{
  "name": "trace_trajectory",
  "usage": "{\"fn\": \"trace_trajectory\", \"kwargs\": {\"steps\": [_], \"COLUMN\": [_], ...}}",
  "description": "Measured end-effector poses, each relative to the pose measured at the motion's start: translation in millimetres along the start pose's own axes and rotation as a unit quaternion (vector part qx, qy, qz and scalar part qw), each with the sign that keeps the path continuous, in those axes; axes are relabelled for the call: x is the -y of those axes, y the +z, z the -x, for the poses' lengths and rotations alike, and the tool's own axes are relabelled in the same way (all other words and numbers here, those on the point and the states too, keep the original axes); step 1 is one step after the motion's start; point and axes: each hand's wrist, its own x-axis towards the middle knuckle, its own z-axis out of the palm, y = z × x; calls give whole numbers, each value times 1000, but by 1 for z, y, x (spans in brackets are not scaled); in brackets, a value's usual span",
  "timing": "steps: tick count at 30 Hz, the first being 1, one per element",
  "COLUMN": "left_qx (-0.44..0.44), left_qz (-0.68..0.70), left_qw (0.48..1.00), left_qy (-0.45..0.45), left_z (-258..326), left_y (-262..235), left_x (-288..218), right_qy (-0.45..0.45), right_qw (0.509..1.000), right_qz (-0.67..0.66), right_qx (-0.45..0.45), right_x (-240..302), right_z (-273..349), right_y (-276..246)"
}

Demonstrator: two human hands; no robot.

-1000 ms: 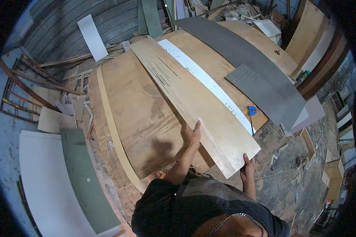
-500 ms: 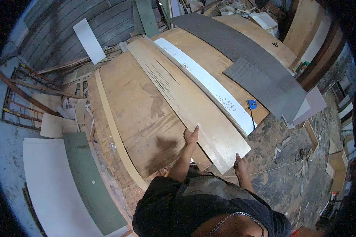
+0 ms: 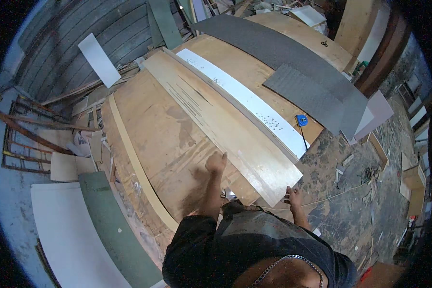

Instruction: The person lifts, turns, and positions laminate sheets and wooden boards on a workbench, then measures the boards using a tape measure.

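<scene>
A long, pale plywood board (image 3: 254,165) with dark streaks along its grain runs from the far left toward my body, lying on a larger plywood sheet (image 3: 163,139). My left hand (image 3: 217,163) is closed, its fingers curled, right beside the board's left edge. Only the thumb side appears to meet that edge. My right hand (image 3: 294,197) is at the board's near right corner, fingers apart and holding nothing. Alongside the board lies a white strip (image 3: 240,93) dotted with dark specks. A blue tape measure (image 3: 301,120) rests just right of the strip.
Dark grey panels (image 3: 297,86) cover the right part of the worktop. A narrow pale strip (image 3: 134,161) lies at left. White (image 3: 67,230) and green (image 3: 115,230) sheets stand at lower left. Scraps and an open wooden box (image 3: 413,185) sit on the floor at right.
My left hand has let go of the plywood board and moved left off its surface. The right hand's fingers have spread and come off the board's end. The view has shifted slightly.
</scene>
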Motion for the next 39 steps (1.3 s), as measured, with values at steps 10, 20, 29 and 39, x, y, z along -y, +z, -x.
{"fn": "trace_trajectory", "kwargs": {"steps": [10, 20, 29, 39], "left_qx": [-162, -72, -56, -55], "left_qz": [99, 26, -22, -54], "left_qw": [976, 983, 989, 987], "left_qy": [102, 167, 135, 144], "left_z": [-47, -21, -18, -9], "left_y": [37, 43, 28, 38], "left_x": [19, 27, 8, 21], "right_qy": [-66, -87, -116, -135], "right_qw": [993, 995, 993, 990], "right_qz": [81, -30, -10, -32], "right_qx": [-45, -23, -26, 16], "right_x": [27, -8, 1, 7], "right_z": [-23, -27, -31, -9], "right_y": [0, -26, -19, -20]}}
